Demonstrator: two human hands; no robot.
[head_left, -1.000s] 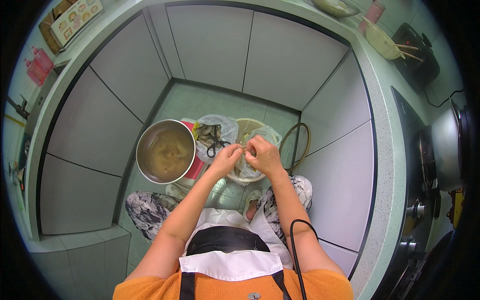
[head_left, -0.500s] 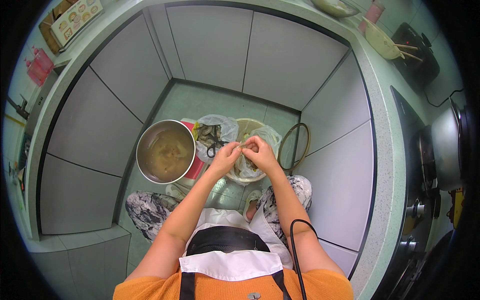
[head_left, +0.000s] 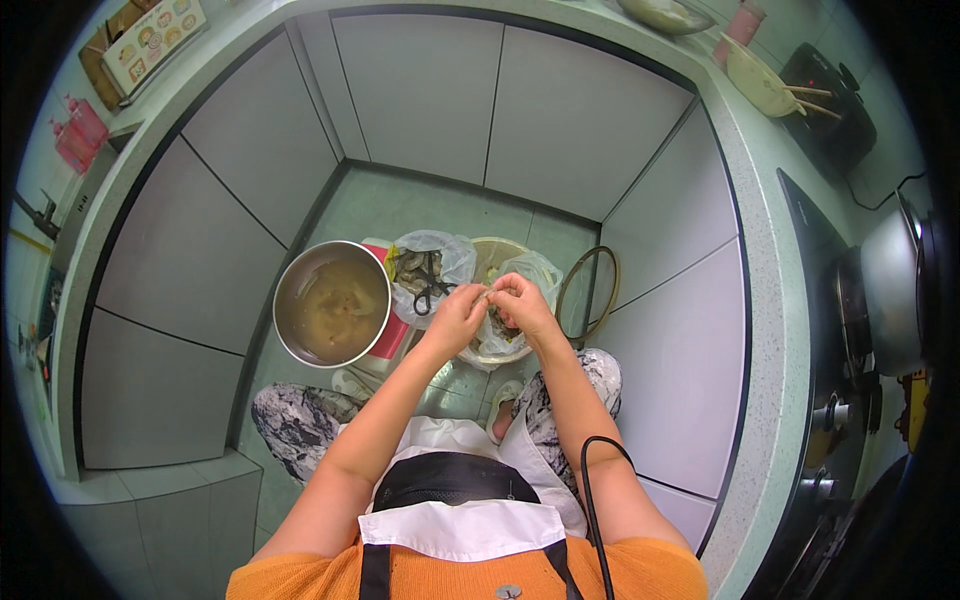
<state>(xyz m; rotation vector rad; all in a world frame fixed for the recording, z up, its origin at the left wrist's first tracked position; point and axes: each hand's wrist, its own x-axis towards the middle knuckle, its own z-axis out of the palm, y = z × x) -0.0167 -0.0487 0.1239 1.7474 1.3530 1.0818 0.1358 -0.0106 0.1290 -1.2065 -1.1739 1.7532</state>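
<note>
Over a waste bin (head_left: 487,362) lined with a clear plastic bag (head_left: 541,276), my left hand (head_left: 462,312) and my right hand (head_left: 524,305) meet fingertip to fingertip. Both are closed in a pinch on a small pale shrimp (head_left: 488,294), mostly hidden by the fingers. Just left of the hands, a white plastic bag (head_left: 457,256) lies open with several grey raw shrimp (head_left: 410,268) in it. Black-handled scissors (head_left: 431,287) rest on that bag. Farther left stands a steel bowl (head_left: 282,300) of cloudy brownish water, with pale pieces under the surface.
The bowl and shrimp bag sit on or against a red-and-white box (head_left: 388,342). A brown ring (head_left: 612,295) leans at the right cabinet. Cabinet panels (head_left: 420,90) enclose the floor on three sides. A black cable (head_left: 590,500) crosses my right arm. A pot (head_left: 890,290) stands on the stove at right.
Both hands stay together over the bin, with small shifts of the fingers around the shrimp. The bowl, bags and scissors have not moved.
</note>
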